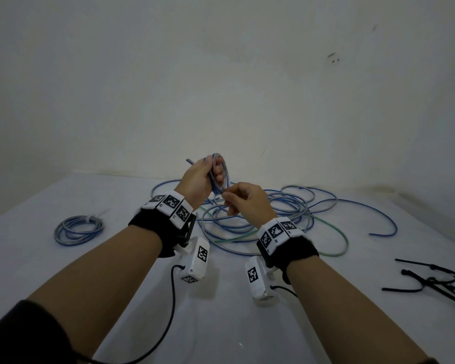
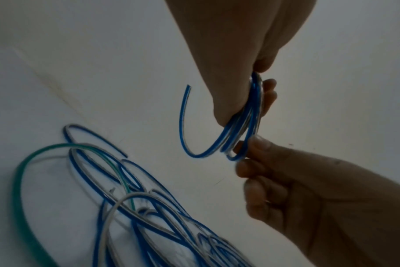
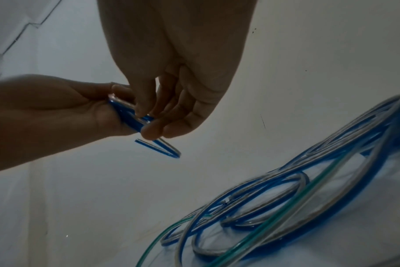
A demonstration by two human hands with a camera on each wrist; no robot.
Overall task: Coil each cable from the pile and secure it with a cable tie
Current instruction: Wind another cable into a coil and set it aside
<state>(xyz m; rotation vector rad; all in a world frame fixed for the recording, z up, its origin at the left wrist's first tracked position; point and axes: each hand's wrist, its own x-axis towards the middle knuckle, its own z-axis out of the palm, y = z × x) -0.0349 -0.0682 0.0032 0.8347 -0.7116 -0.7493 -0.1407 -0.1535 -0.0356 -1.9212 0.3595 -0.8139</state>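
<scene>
Now your coil (image 1: 219,172) stands on edge above the pile (image 1: 268,214), long axis upright, free end (image 1: 190,161) pointing left. Your left hand (image 1: 199,179) grips it, fingers curled round the loops; your right hand (image 1: 244,199) pinches its lower edge.

Cable pile (image 1: 273,214) at centre rear of the bench (image 1: 116,258), near the wall (image 1: 221,74); tied coil (image 1: 78,229) well apart to its left, cable ties (image 1: 436,282) at the right edge. Left hand (image 1: 199,179) and right hand (image 1: 247,200), raised above the pile's near side, meet on a small coil (image 1: 218,174).
</scene>
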